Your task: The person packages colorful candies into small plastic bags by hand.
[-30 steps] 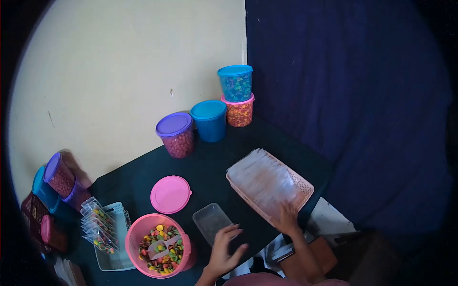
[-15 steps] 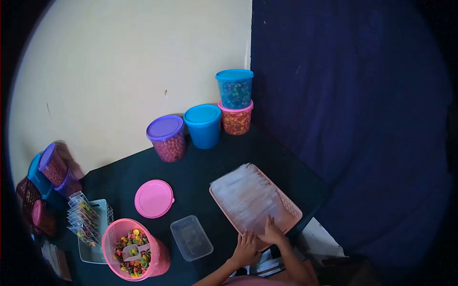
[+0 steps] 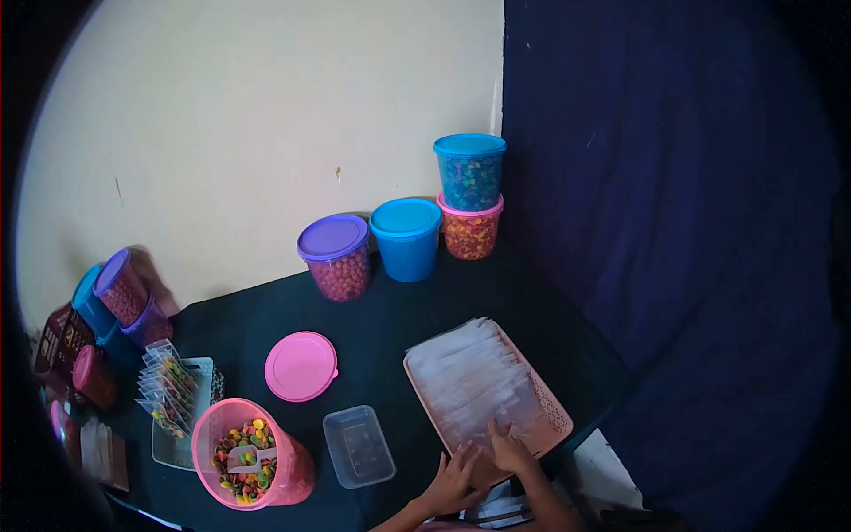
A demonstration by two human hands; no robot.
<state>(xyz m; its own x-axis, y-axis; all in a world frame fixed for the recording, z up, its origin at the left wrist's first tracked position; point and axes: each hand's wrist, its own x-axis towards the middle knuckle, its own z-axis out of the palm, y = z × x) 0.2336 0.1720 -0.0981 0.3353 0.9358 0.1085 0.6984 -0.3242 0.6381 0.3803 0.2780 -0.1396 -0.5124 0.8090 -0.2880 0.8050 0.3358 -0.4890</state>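
Note:
A pink basket [image 3: 554, 426] holds a thick row of clear plastic bags [image 3: 470, 377]. At its near end, my left hand [image 3: 450, 483] lies by the basket's rim with its fingers apart. My right hand [image 3: 512, 448] is beside it, over the near end of the bags, its fingertips touching them; whether it grips one cannot be made out. To the left is an empty clear plastic tub [image 3: 358, 447]. Further left, an open pink bucket [image 3: 297, 470] holds colourful candies [image 3: 239, 483] and a white scoop [image 3: 248, 457].
A pink lid [image 3: 301, 366] lies on the dark table. Filled bags [image 3: 168, 390] stand in a grey basket [image 3: 213, 381] at left. Lidded buckets, one purple-topped [image 3: 335, 266], one blue [image 3: 405, 248] and two stacked [image 3: 470, 182], stand near the wall. More containers [image 3: 124, 293] are at far left.
The view has shifted, so most things appear further right. My left hand's fingers look more spread, and my hands remain at the basket's near end.

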